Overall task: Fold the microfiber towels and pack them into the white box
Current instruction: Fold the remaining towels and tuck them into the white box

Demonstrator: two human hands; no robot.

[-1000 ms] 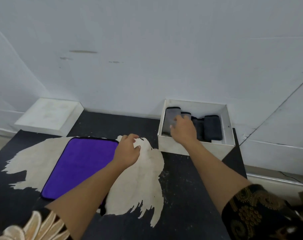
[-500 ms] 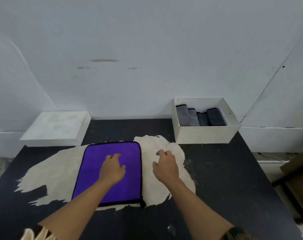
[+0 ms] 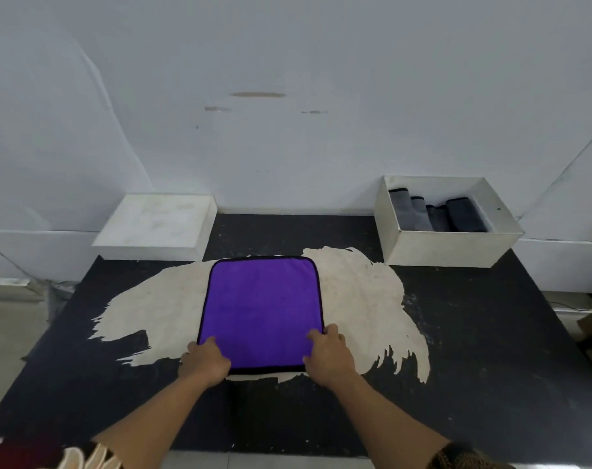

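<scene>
Two hands on one towel, head view only. Purple towel (image 3: 260, 306) lies flat and unfolded on the tabletop (image 3: 490, 333), black trim all round, long side running away from the person. It sits over a pale worn patch (image 3: 362, 292) in the dark surface.

Left hand (image 3: 204, 362) is at the near-left corner: fingers curled, covering the corner and gripping it. Right hand (image 3: 328, 357) is at the near-right corner: fingers curled onto the cloth, one fingertip at the right edge, also gripping. Both corners look flat against the tabletop. Whether the thumbs are under the cloth can't be told.

White box (image 3: 446, 247) is at the far right of the tabletop, against the wall (image 3: 287, 96), well apart from the purple towel. Open top. Grey folded towels (image 3: 436, 214) stand on edge inside, side by side, packed toward the left wall of the box; the right part of the box interior shows white.

White lid (image 3: 155, 225), flat and shallow, sits at the far left corner, also against the wall.

Patterned sleeves show at the bottom edge: left sleeve (image 3: 84, 456), right sleeve (image 3: 463, 456). Forearms bare.
</scene>
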